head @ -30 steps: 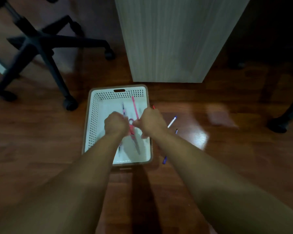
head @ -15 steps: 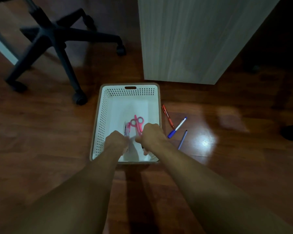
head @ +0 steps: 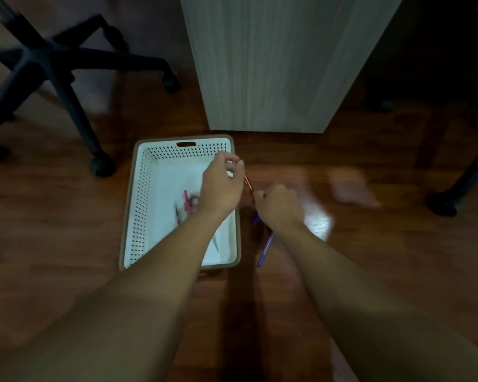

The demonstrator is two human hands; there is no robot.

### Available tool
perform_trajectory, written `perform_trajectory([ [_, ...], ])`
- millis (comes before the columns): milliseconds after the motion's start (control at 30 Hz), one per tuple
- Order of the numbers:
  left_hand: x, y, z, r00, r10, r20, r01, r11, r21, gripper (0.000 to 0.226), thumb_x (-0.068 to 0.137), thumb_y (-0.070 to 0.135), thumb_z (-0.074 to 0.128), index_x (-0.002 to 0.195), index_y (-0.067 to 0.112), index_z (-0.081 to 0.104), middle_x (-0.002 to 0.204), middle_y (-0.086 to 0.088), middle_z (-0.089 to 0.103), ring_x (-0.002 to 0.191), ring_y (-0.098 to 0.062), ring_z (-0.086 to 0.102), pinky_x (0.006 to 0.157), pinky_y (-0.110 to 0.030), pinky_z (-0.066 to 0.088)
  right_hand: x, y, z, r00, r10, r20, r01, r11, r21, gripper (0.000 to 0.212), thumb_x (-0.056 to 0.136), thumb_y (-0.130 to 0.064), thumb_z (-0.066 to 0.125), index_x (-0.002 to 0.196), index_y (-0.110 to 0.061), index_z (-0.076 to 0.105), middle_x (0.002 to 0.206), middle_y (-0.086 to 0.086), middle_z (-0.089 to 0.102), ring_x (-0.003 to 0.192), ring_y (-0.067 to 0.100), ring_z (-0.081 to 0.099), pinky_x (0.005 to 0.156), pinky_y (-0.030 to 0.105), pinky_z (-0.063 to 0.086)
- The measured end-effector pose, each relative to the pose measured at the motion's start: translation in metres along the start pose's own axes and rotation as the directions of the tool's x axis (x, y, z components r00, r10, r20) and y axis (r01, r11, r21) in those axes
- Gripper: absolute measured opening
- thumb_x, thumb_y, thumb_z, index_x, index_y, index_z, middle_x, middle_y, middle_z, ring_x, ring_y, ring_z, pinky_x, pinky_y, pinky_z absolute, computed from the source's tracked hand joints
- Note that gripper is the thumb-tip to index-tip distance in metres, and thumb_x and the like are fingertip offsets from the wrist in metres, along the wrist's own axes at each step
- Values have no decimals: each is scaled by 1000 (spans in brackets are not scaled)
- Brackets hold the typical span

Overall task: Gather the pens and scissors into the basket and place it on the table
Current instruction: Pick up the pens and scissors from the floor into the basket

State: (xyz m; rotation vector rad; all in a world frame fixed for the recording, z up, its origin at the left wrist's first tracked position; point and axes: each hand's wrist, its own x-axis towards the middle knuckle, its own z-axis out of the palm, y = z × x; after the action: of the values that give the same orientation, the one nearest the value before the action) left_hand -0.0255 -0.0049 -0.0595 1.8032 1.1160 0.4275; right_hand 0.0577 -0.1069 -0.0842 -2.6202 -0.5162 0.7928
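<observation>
A person's left hand (head: 220, 186), fingers curled, reaches over the right rim of a white basket (head: 138, 205) on the wooden floor (head: 53, 221); the right hand (head: 278, 206) closes around a red pen (head: 248, 183) just beside it. Pink scissors (head: 190, 204) lie inside, a blue pen (head: 265, 250) outside right. An office chair base (head: 55, 67) stands far left, a pale cabinet (head: 273, 64) beyond

floor (head: 66, 244): dark wood boards
basket (head: 127, 216): white, on the floor
pens: red pen (head: 248, 183) and purple pen (head: 264, 252) just right of basket
chair base (head: 53, 67): far left
</observation>
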Motion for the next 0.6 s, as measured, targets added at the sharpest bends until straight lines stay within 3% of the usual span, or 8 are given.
perform_trajectory([
  [133, -11, 11, 45, 975, 40, 217, -69, 989, 130, 25, 106, 28, 62, 127, 15, 66, 112, -3, 74, 99, -24, 76, 92, -43, 63, 1, 36, 5, 996, 58, 72, -45, 985, -168, 58, 103, -54, 57, 133, -6, 68, 135, 18, 69, 130, 39, 67, 97, 42, 56],
  [267, -28, -8, 83, 937, -125, 325, -11, 922, 387, 34, 103, 21, 66, 133, 7, 63, 143, -17, 59, 119, -37, 69, 104, -42, 56, -2, 66, 13, 991, 107, 84, -90, 979, -185, 45, 106, -41, 57, 135, -7, 66, 140, 18, 68, 134, 38, 66, 105, 45, 57],
  [367, -38, -27, 94, 929, -219, 299, 39, 859, 510, 57, 105, 8, 55, 159, 0, 39, 160, -25, 37, 129, -46, 63, 113, -48, 51, -4, 79, 19, 982, 146, 122, -121, 974, -194, 64, 103, -58, 60, 137, -5, 65, 143, 20, 65, 138, 38, 63, 110, 44, 54],
  [467, -42, -37, 99, 931, -233, 283, 35, 824, 565, 72, 104, -2, 47, 169, 2, 18, 155, -26, 40, 127, -48, 64, 110, -52, 52, -1, 91, 19, 978, 161, 133, -134, 973, -189, 72, 97, -61, 69, 140, -4, 62, 145, 20, 64, 139, 38, 62, 109, 44, 54],
  [500, -43, -39, 100, 930, -226, 290, 16, 814, 581, 72, 102, -3, 50, 168, 1, 22, 157, -27, 40, 125, -48, 65, 109, -52, 53, 0, 95, 19, 977, 175, 125, -153, 975, -162, 71, 96, -58, 73, 140, -3, 61, 145, 19, 64, 139, 38, 62, 108, 44, 55],
  [600, -46, -39, 101, 932, -206, 298, -20, 791, 611, 50, 96, 7, 66, 144, -3, 57, 151, -26, 52, 115, -45, 69, 101, -50, 59, 5, 103, 16, 976, 196, 98, -178, 970, -163, 60, 103, -48, 69, 142, -3, 57, 149, 18, 61, 141, 37, 62, 109, 45, 55],
])
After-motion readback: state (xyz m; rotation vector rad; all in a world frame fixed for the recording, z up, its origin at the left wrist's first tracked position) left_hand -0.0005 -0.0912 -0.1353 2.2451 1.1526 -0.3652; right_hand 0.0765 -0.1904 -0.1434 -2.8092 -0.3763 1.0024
